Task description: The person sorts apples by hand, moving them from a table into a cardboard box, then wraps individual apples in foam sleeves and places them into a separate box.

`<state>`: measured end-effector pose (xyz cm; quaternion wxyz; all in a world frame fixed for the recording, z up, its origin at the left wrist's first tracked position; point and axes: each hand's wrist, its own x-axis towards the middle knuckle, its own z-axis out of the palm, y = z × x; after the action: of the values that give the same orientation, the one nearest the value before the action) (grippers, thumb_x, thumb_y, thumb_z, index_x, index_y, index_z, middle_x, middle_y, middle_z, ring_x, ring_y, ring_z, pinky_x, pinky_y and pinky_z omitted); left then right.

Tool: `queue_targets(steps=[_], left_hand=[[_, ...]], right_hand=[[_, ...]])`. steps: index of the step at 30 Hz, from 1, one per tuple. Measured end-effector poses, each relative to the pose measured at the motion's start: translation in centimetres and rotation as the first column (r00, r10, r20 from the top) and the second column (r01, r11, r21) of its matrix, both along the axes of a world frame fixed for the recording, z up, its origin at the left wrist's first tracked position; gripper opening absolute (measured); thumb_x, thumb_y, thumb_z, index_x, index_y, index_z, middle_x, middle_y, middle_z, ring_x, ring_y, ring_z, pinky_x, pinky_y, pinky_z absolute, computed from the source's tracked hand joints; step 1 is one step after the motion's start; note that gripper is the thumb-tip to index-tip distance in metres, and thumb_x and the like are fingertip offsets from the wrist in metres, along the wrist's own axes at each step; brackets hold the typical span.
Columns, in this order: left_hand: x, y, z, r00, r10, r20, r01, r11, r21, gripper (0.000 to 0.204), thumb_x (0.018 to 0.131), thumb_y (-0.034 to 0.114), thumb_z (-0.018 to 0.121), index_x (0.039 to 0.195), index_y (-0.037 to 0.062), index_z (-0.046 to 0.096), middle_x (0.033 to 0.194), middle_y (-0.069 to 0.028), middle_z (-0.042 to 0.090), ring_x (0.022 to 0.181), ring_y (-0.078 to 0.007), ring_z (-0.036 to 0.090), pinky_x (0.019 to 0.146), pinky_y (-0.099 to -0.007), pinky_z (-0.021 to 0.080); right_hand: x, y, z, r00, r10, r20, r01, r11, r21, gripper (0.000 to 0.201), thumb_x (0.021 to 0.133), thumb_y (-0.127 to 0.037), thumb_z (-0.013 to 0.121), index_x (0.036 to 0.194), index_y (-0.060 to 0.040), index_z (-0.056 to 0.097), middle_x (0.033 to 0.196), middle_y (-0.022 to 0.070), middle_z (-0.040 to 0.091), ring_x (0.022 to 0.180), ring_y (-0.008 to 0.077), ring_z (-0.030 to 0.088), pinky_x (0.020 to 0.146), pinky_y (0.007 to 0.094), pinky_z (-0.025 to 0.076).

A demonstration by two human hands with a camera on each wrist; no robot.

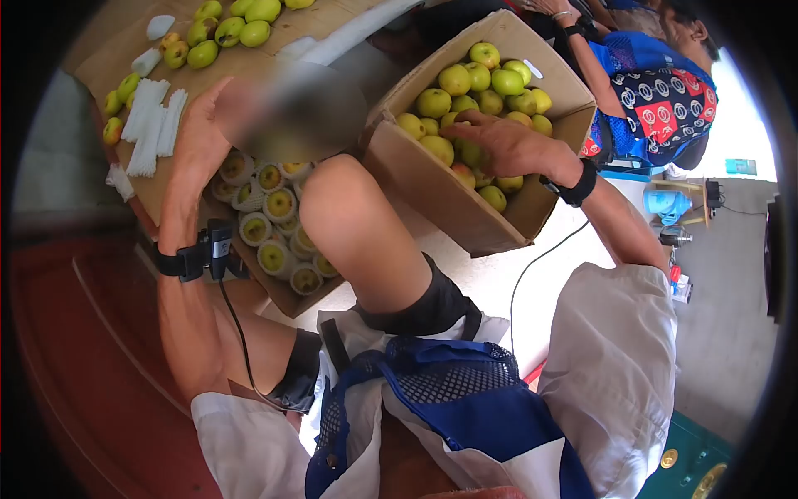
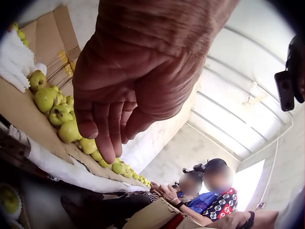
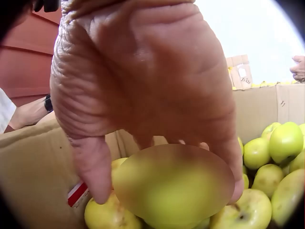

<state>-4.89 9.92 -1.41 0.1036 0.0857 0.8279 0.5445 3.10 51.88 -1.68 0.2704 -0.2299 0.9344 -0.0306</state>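
Observation:
My right hand (image 1: 519, 151) reaches into a cardboard carton (image 1: 449, 200) of loose green apples (image 1: 507, 81). In the right wrist view its thumb and fingers point down, spread around a blurred green apple (image 3: 176, 191). My left hand (image 1: 208, 125) is raised over a second box, whose apples in white foam nets (image 1: 278, 204) lie in rows. Its fingers (image 2: 112, 129) hang loosely bent in the left wrist view, with nothing in the palm. A blurred patch covers its fingers in the head view.
White foam net sleeves (image 1: 150, 125) and loose apples (image 1: 233, 32) lie on a cardboard-covered surface at upper left. My bent knee (image 1: 345, 224) stands between the two boxes. At upper right sits another person in a patterned top (image 1: 661, 116). A black cable (image 1: 532, 266) runs beside the carton.

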Motion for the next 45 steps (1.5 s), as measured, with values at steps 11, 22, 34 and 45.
queue_targets(steps=[11, 22, 34, 45], left_hand=[[0.4, 0.5, 0.6, 1.000, 0.005, -0.008, -0.005, 1.000, -0.003, 0.020, 0.104, 0.014, 0.059, 0.117, 0.0010, 0.067, 0.096, -0.0044, 0.072, 0.086, -0.0108, 0.069, 0.078, -0.0259, 0.049], [0.5, 1.1, 1.2, 1.000, -0.003, 0.008, 0.003, 0.999, 0.032, 0.017, 0.105, 0.010, 0.058, 0.113, -0.0021, 0.066, 0.095, -0.0057, 0.070, 0.085, -0.0115, 0.066, 0.082, -0.0267, 0.053], [0.1, 0.8, -0.3, 0.999, -0.017, -0.040, 0.021, 0.996, 0.084, 0.015, 0.103, 0.008, 0.059, 0.112, -0.0021, 0.066, 0.094, -0.0056, 0.070, 0.082, -0.0115, 0.066, 0.078, -0.0263, 0.053], [0.9, 0.8, 0.0, 0.999, -0.003, -0.042, 0.006, 0.997, 0.081, 0.014, 0.101, 0.006, 0.058, 0.111, -0.0022, 0.065, 0.094, -0.0069, 0.069, 0.083, -0.0131, 0.067, 0.078, -0.0275, 0.054]], right_hand=[[-1.1, 0.8, 3.2, 0.753, -0.424, 0.503, 0.620, 0.713, -0.327, 0.055, 0.085, -0.029, 0.071, 0.137, -0.0133, 0.060, 0.128, 0.0157, 0.063, 0.094, 0.0293, 0.065, 0.086, 0.0372, 0.053], [-2.1, -5.0, 1.2, 0.990, -0.090, 0.111, 0.079, 0.992, 0.098, 0.068, 0.083, -0.031, 0.074, 0.144, -0.0098, 0.055, 0.116, 0.0199, 0.072, 0.111, 0.0368, 0.068, 0.095, 0.0436, 0.053], [-1.5, -4.6, -0.4, 0.995, -0.096, 0.015, 0.095, 0.992, 0.080, 0.055, 0.084, -0.034, 0.073, 0.131, -0.0066, 0.066, 0.108, 0.0218, 0.073, 0.104, 0.0381, 0.070, 0.089, 0.0451, 0.055], [-2.6, 0.5, 7.6, 0.717, -0.448, 0.534, 0.696, 0.423, -0.580, 0.065, 0.094, -0.044, 0.073, 0.137, 0.0028, 0.060, 0.125, 0.0190, 0.067, 0.109, 0.0315, 0.068, 0.094, 0.0364, 0.053]])
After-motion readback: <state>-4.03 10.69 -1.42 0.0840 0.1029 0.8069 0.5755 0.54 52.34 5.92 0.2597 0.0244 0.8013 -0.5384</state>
